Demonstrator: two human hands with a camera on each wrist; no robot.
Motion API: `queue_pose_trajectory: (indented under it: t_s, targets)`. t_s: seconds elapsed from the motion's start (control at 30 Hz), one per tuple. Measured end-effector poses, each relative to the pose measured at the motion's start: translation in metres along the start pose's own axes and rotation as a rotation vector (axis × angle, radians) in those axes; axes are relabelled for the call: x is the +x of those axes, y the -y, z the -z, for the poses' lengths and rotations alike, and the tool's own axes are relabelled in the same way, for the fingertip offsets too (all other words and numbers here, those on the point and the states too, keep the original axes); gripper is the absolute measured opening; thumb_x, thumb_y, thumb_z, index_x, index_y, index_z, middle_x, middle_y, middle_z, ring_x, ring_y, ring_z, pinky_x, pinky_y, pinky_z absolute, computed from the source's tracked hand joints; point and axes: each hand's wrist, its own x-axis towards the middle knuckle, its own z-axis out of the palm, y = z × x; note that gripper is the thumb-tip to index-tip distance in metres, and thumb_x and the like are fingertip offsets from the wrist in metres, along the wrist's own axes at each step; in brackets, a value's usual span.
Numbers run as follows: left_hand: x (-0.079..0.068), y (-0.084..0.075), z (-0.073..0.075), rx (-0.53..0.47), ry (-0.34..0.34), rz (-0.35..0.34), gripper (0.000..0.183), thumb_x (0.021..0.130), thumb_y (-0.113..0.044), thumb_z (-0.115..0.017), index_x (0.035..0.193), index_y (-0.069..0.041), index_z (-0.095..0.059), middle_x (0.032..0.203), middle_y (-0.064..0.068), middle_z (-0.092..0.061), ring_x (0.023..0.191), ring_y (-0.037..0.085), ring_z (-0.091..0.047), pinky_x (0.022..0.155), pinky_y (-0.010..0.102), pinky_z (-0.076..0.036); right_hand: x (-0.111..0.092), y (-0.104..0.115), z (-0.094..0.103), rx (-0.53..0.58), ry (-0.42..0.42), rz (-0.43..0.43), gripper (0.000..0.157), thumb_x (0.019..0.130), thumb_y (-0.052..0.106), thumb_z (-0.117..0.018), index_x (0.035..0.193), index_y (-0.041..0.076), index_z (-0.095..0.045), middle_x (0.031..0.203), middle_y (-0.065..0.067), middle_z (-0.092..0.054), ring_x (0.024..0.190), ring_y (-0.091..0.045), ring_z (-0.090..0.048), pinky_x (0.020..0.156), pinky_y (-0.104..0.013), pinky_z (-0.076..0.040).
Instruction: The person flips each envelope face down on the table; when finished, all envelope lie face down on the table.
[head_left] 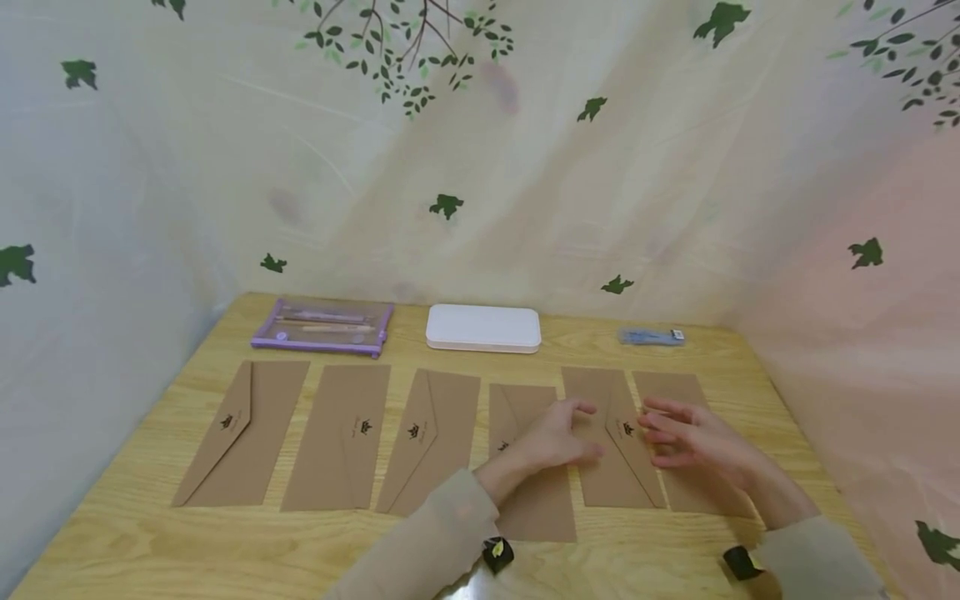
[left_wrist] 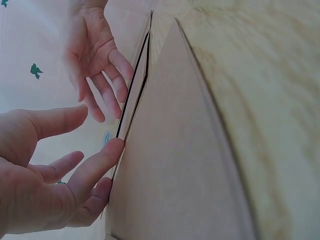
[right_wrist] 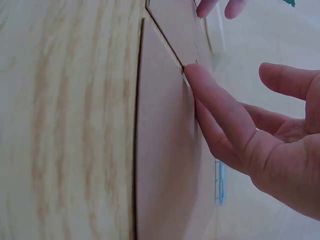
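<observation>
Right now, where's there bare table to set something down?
The table is bare between the white case and blue packet, and in front, between the leftmost envelope and the left sleeve. The envelope row is crowded: narrow gaps, with the left hand and right hand over its right half.

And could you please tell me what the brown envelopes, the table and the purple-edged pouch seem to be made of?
Brown envelopes: likely kraft paper, matte, judging by the plain brown surface and thin, crisp folds.
Table: wood or wood-effect laminate, smooth-looking; pale grain shows, but I can't tell which.
Purple-edged pouch: probably clear, flexible plastic, since its front is see-through.
</observation>
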Motion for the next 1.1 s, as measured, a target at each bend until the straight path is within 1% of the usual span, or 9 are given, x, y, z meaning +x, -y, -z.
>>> queue_pose_trajectory:
  t_s: [0.13,0.23,0.33,0.47,0.63,0.73,0.83,0.93,1.1]
  targets:
    - [-0.001,-0.002,-0.001,-0.021,0.000,0.010,0.059,0.083,-0.011,-0.084,0.136,-0.007,-0.059,0.136,0.017,-0.059,0.058,0.013,-0.061,0.070,0.023,-0.053,-0.001,0.000,0.003,0.001,0.020,0.008,0.071,0.110,0.026,-0.047,0.156,-0.013,-0.009,0.154,-0.039,-0.027,0.131,-0.035,-0.051,0.094,-0.048,-0.055]
    - [-0.001,-0.003,-0.002,-0.017,0.001,0.009,0.059,0.083,-0.011,-0.084,0.137,-0.007,-0.059,0.136,0.016,-0.060,0.059,0.014,-0.062,0.070,0.023,-0.054,-0.003,-0.001,0.006,0.014,0.036,0.016,0.071,0.110,0.025,-0.046,0.156,-0.013,-0.007,0.154,-0.039,-0.028,0.126,-0.030,-0.056,0.096,-0.046,-0.054]
    - [0.000,-0.004,-0.002,0.022,0.002,-0.006,0.059,0.083,-0.013,-0.084,0.136,-0.008,-0.060,0.136,0.015,-0.060,0.081,0.016,-0.068,0.085,0.027,-0.054,-0.004,-0.003,0.008,0.037,0.058,0.035,0.069,0.110,0.023,-0.046,0.155,-0.015,-0.007,0.154,-0.037,-0.028,0.121,-0.023,-0.061,0.097,-0.044,-0.054]
    - [0.001,-0.006,-0.002,0.078,-0.006,-0.023,0.058,0.081,-0.017,-0.086,0.133,-0.010,-0.062,0.135,0.011,-0.062,0.114,0.018,-0.061,0.101,0.030,-0.047,-0.003,-0.004,0.009,0.051,0.072,0.039,0.069,0.110,0.021,-0.046,0.154,-0.016,-0.007,0.155,-0.033,-0.031,0.119,-0.016,-0.061,0.096,-0.040,-0.055]
    - [0.001,-0.005,-0.001,0.085,-0.010,-0.023,0.057,0.081,-0.018,-0.086,0.133,-0.011,-0.062,0.135,0.011,-0.062,0.122,0.019,-0.057,0.102,0.030,-0.046,0.000,-0.003,0.010,0.038,0.081,0.032,0.069,0.111,0.020,-0.044,0.154,-0.016,-0.003,0.155,-0.038,-0.024,0.119,-0.011,-0.059,0.095,-0.036,-0.054]
    - [0.001,-0.004,-0.001,0.077,-0.011,-0.016,0.057,0.082,-0.016,-0.086,0.133,-0.010,-0.062,0.136,0.011,-0.061,0.118,0.018,-0.059,0.100,0.028,-0.047,-0.001,-0.003,0.012,0.042,0.079,0.052,0.067,0.111,0.020,-0.042,0.154,-0.016,-0.005,0.154,-0.037,-0.029,0.118,-0.009,-0.059,0.096,-0.034,-0.054]
    - [0.001,-0.004,0.000,0.044,-0.003,-0.005,0.056,0.081,-0.014,-0.086,0.132,-0.008,-0.062,0.136,0.014,-0.060,0.102,0.019,-0.066,0.090,0.027,-0.052,-0.004,-0.004,0.014,0.079,0.097,0.091,0.061,0.111,0.017,-0.041,0.154,-0.015,-0.012,0.145,-0.020,-0.051,0.115,-0.012,-0.061,0.095,-0.033,-0.054]
    - [0.000,-0.006,0.001,0.022,0.002,0.002,0.056,0.081,-0.012,-0.086,0.131,-0.008,-0.062,0.136,0.015,-0.060,0.098,0.018,-0.065,0.084,0.024,-0.053,-0.007,-0.007,0.016,0.155,0.164,0.130,0.053,0.112,0.014,-0.039,0.156,-0.009,-0.022,0.135,0.000,-0.061,0.116,-0.018,-0.063,0.096,-0.034,-0.054]
    - [-0.001,-0.007,0.003,-0.019,0.010,0.008,0.057,0.081,-0.009,-0.085,0.133,-0.005,-0.060,0.136,0.016,-0.059,0.098,0.025,-0.067,0.091,0.029,-0.052,-0.005,-0.010,0.016,0.244,0.246,0.155,0.046,0.112,0.011,-0.034,0.157,0.002,-0.031,0.136,-0.002,-0.059,0.117,-0.024,-0.062,0.099,-0.038,-0.053]
